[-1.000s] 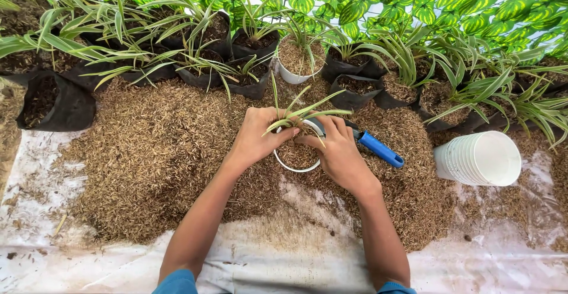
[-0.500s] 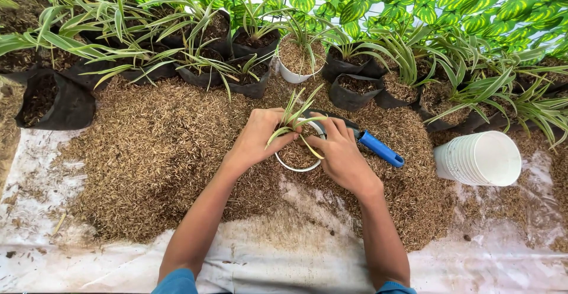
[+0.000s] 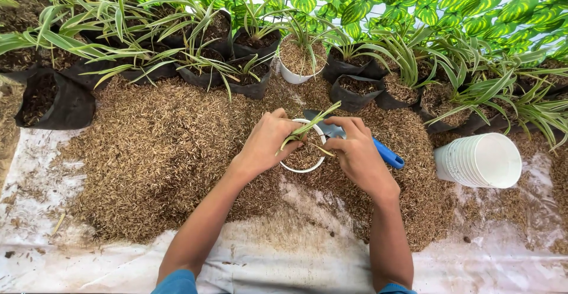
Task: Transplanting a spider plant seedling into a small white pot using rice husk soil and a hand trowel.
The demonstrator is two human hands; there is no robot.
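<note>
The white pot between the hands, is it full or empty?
Nearly full: the white pot holds brown husk close to its rim, and a small plant stands in it.

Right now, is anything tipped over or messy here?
Yes. The stack of white pots lies on its side at the right, and the little plant leans sideways in the white pot between both hands.

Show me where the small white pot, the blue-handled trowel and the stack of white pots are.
small white pot (image 3: 297, 168), head view, front rim
blue-handled trowel (image 3: 390, 156), head view, blue handle
stack of white pots (image 3: 494, 159), head view, inside of the outermost pot
</note>
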